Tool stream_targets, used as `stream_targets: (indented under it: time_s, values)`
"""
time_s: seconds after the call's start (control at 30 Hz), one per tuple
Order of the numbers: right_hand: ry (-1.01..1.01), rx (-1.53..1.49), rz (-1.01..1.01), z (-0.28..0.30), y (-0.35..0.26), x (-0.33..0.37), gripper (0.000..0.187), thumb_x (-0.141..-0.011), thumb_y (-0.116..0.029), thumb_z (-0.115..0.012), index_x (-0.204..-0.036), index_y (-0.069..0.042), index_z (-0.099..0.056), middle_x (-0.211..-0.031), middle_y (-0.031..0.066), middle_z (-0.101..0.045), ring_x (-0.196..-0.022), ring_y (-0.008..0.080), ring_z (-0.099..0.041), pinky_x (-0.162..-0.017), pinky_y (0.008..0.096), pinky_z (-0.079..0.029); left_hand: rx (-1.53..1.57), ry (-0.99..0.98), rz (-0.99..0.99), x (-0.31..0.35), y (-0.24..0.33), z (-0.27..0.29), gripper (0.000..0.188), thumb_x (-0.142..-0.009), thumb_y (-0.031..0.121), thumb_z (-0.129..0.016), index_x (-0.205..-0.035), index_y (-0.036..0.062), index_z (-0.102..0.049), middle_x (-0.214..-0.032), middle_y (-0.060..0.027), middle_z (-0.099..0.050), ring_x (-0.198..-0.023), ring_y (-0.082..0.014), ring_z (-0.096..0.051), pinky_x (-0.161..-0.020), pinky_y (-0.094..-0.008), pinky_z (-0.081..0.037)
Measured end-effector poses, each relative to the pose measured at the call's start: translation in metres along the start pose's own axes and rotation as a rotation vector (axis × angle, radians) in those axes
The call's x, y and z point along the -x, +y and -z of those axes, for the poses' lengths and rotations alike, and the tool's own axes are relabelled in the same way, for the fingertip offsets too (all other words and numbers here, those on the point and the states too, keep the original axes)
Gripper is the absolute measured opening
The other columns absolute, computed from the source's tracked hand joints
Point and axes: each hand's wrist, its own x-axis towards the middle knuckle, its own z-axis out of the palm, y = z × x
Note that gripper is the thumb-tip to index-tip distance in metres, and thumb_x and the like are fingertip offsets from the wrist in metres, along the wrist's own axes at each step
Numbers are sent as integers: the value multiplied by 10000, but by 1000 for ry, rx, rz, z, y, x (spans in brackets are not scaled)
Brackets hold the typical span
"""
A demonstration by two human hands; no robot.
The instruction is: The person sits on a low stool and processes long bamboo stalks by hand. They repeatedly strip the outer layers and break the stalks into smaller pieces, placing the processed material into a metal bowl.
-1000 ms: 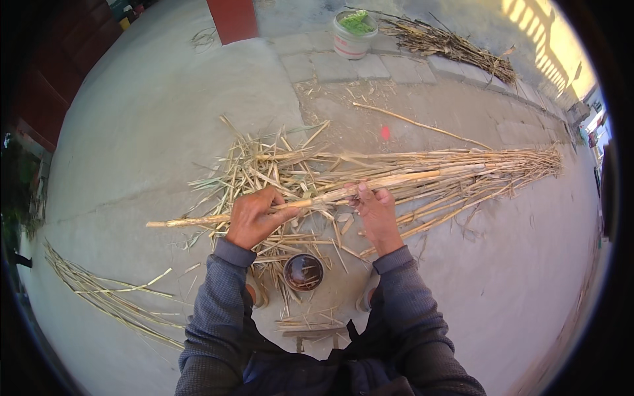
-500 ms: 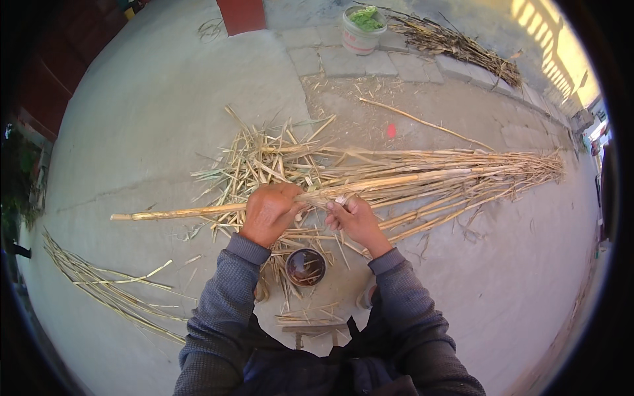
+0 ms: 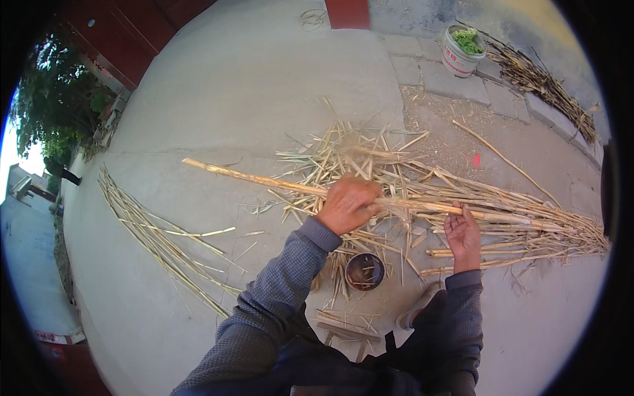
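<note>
A long dry yellow stalk (image 3: 251,177) runs slantwise across the middle, from the left down to the right. My left hand (image 3: 351,203) is closed round it near its middle. Farther right, my right hand (image 3: 463,239) has its palm turned up and its fingertips closed on the same stalk. Frayed leaf sheath (image 3: 398,210) hangs from the stalk between the hands. Beneath lies a loose heap of stripped husks and leaves (image 3: 316,173), with a blurred pale scrap above it. A bundle of stalks (image 3: 528,203) fans across the ground at the right, partly behind the right hand.
A dark round bowl (image 3: 364,271) holding bits of straw stands near my feet, by a small wooden stool (image 3: 349,327). Thin stalks (image 3: 158,241) lie at the left, one single stalk (image 3: 507,160) at the right. Far right are a white bucket (image 3: 458,61) with greens and a dark stalk bundle (image 3: 551,86).
The view has swung, so the ground things appear farther right. My right hand has moved away from the left, rightward along the stalk. The left hand still grips the stalk.
</note>
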Motion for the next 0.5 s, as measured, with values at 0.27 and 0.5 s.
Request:
stream_targets:
  time_s: [0.27,0.5]
  values:
    - [127,159,-46,-6,11,1,256,-1002,-352,-741,-1038,-100,-707,-879,32,-726,-828,132,-703,-692,265,-591,199,156,231,-12,0,15,198,-879,251,-808,-858,79,-713,-737,-70,-681,-697,-276,-638,-776,-410,-442]
    - [235,397,86,-39,18,14,369,-938,-464,-800,-942,-118,-671,-792,47,-719,-643,115,-660,-580,253,-537,-284,-25,-67,-9,6,-11,414,-790,277,-835,-1118,51,-719,-1012,-94,-725,-1019,-274,-654,-910,-420,-441]
